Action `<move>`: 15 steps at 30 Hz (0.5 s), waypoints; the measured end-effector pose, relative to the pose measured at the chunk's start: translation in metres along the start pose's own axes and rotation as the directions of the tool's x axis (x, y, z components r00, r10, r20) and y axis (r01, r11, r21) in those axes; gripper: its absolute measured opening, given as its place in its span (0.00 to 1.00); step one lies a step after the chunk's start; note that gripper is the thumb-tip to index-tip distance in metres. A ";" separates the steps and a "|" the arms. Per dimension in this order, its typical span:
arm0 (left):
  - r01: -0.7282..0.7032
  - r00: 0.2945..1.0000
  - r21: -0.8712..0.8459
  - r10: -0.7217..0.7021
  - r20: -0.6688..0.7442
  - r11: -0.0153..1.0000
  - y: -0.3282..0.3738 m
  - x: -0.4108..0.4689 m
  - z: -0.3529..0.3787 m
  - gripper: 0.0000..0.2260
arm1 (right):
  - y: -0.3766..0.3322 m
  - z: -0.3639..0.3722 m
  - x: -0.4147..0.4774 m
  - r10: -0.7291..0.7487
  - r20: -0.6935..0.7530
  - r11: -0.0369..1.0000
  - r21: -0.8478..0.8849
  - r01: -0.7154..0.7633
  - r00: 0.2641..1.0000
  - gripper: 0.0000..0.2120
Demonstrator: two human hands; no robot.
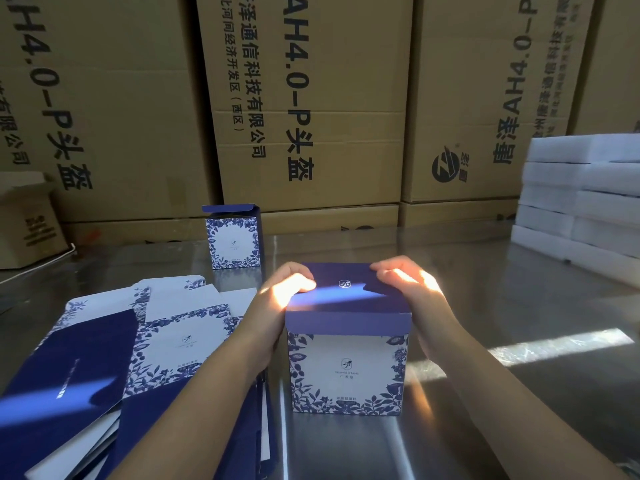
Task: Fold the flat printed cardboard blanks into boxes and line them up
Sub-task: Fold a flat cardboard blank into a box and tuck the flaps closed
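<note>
On the steel table [485, 306] before me, my left hand [284, 292] and right hand [407, 284] grip the box [346, 368], fingers curled over its lid [346, 296], tucking it shut. Next, I reckon, it lines up beside the finished box [233, 240].

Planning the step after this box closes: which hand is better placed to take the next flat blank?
Probably left. The left hand grips the box on its left side, and the pile of flat blanks lies just beside that forearm. The right hand holds the opposite side, with the box in between.
</note>
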State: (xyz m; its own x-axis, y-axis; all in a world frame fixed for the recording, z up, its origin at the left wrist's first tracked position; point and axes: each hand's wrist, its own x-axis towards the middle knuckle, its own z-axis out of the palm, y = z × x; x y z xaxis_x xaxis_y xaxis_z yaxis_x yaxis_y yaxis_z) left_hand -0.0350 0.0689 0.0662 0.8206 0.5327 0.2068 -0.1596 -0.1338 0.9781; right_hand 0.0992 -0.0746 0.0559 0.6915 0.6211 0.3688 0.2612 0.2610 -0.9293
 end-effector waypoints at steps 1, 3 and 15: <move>0.000 1.000 0.004 0.000 0.002 1.000 0.001 -0.001 0.000 0.02 | -0.001 -0.001 0.001 0.017 0.014 1.000 -0.008 -0.017 1.000 0.07; 0.029 1.000 -0.015 -0.029 -0.004 0.999 0.004 -0.003 0.000 0.03 | -0.005 -0.005 0.002 0.047 0.061 0.998 -0.044 -0.044 0.997 0.11; 0.098 0.978 0.647 -0.192 0.077 0.756 0.049 0.039 0.004 0.33 | -0.046 0.008 0.034 0.336 0.078 0.707 -0.679 -0.197 0.939 0.14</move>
State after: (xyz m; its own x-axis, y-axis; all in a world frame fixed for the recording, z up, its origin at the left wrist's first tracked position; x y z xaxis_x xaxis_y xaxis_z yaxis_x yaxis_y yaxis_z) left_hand -0.0086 0.0803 0.1225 0.8756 0.4829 0.0124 0.3145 -0.5894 0.7441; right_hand 0.1054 -0.0599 0.1112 0.6843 0.7283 0.0352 0.5059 -0.4395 -0.7422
